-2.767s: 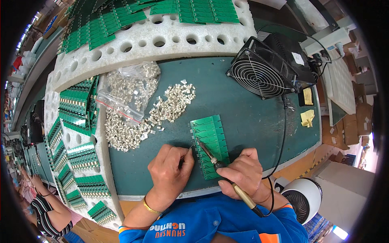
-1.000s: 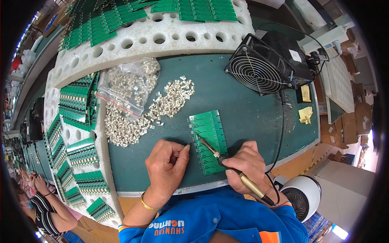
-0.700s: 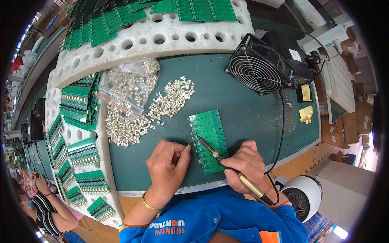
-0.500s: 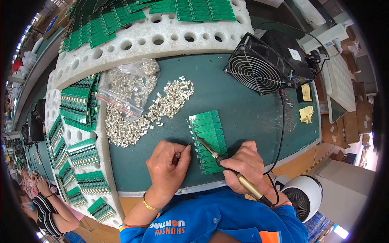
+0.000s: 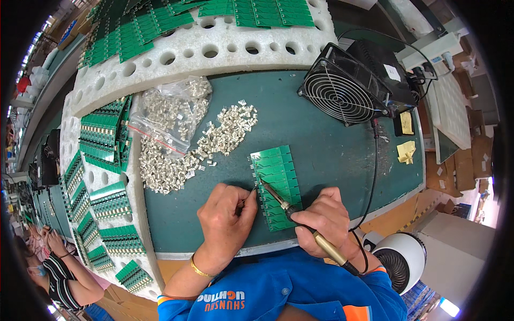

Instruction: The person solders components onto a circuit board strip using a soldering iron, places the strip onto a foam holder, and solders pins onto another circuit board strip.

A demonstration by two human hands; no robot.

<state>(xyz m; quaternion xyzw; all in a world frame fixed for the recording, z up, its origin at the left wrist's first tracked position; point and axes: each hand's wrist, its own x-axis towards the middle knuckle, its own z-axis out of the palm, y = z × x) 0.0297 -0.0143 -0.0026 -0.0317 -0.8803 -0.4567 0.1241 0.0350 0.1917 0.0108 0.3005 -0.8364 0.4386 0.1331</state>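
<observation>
A green circuit board panel (image 5: 280,170) lies on the bench in front of me, with a row of small white connectors and pins along its left edge. My right hand (image 5: 324,218) is closed around the gold and black handle of a soldering iron (image 5: 327,246). The iron's tip rests at or just over the board's left part. At that same edge, my left hand (image 5: 226,218) pinches a thin strand of solder wire, mostly hidden by the fingers. Its end points toward the iron's tip; whether they touch cannot be made out.
Loose white connectors (image 5: 230,131) are heaped beyond my left hand beside a clear plastic bag (image 5: 174,109) of them. White foam trays (image 5: 134,214) hold several boards at left and back. A black fan (image 5: 340,91) and the iron's cable (image 5: 373,176) are at right. Another person (image 5: 69,273) sits far left.
My left hand has shifted slightly right and up, closer to the board's edge. The iron and my right hand stay almost in place.
</observation>
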